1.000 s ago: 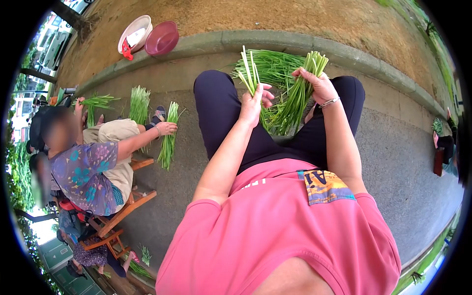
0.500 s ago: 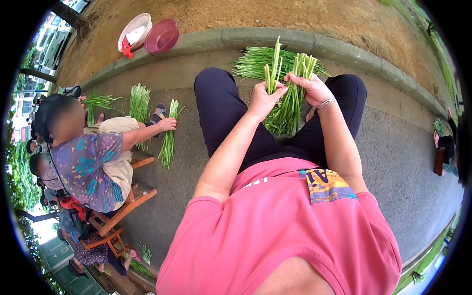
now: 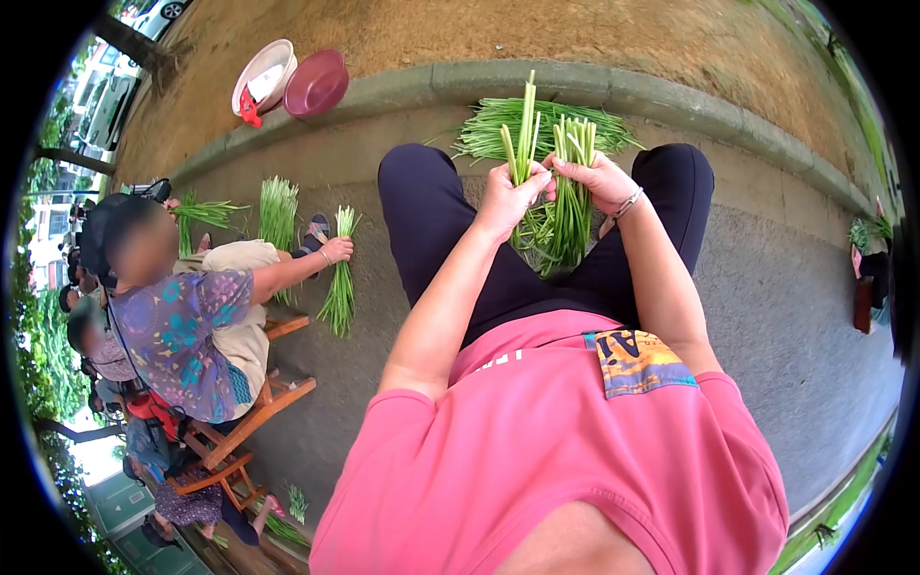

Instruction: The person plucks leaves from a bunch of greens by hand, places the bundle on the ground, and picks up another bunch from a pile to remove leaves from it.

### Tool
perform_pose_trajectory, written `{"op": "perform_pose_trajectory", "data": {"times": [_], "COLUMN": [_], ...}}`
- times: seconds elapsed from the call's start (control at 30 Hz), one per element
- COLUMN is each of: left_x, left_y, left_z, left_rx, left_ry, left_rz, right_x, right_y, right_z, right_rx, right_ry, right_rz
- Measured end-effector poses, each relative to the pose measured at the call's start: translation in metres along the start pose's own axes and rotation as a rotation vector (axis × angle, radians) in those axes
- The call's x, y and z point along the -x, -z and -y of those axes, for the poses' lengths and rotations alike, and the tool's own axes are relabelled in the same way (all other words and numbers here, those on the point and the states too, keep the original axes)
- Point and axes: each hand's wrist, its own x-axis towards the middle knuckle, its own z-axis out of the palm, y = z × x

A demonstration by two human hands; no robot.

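Between my knees, my left hand (image 3: pixel 510 199) is closed around a few long green chive stalks (image 3: pixel 523 134), their pale ends pointing up and uneven in height. Beside it, my right hand (image 3: pixel 598 182) grips a thicker chive bundle (image 3: pixel 575 144), whose green leaves hang down toward my lap. Both hands nearly touch at the fingertips. Beyond them, on the pavement by the kerb, lies a loose pile of chives (image 3: pixel 498 125).
A stone kerb (image 3: pixel 537 81) runs across the far side. Two basins, one pale (image 3: pixel 251 77) and one maroon (image 3: pixel 316 84), stand on the dirt. At left, a seated person (image 3: pixel 182 326) holds a chive bunch (image 3: pixel 340 287) near another bunch (image 3: pixel 278 213).
My hands have come closer together, and the left hand's stalks have shifted slightly left. The person at left still holds a bunch, now a little lower in view.
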Motion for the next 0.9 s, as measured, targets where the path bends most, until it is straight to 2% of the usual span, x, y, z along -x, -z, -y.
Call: {"op": "perform_pose_trajectory", "data": {"times": [0.1,0.3,0.5,0.6,0.67,0.9], "left_x": [0.002,0.01,0.019,0.024,0.026,0.027], "left_y": [-0.001,0.0,0.009,0.013,0.018,0.031], "left_z": [0.001,-0.005,-0.015,-0.017,-0.019,-0.027], "left_rx": [0.012,-0.106,-0.142,-0.123,0.01,0.12], "left_ry": [0.042,0.001,0.022,0.052,0.079,0.122], "left_rz": [-0.027,0.053,0.113,0.077,0.102,0.167], "right_x": [0.0,0.0,0.002,0.006,0.007,0.011], "right_y": [-0.002,-0.002,0.01,0.017,0.022,0.047], "right_z": [-0.002,-0.009,-0.012,-0.009,-0.01,-0.008], "right_rx": [-0.036,-0.124,-0.164,-0.204,-0.203,-0.169], "right_ry": [-0.012,-0.073,-0.089,-0.102,-0.093,-0.031], "right_rz": [-0.013,-0.142,-0.14,-0.203,-0.231,-0.329]}}
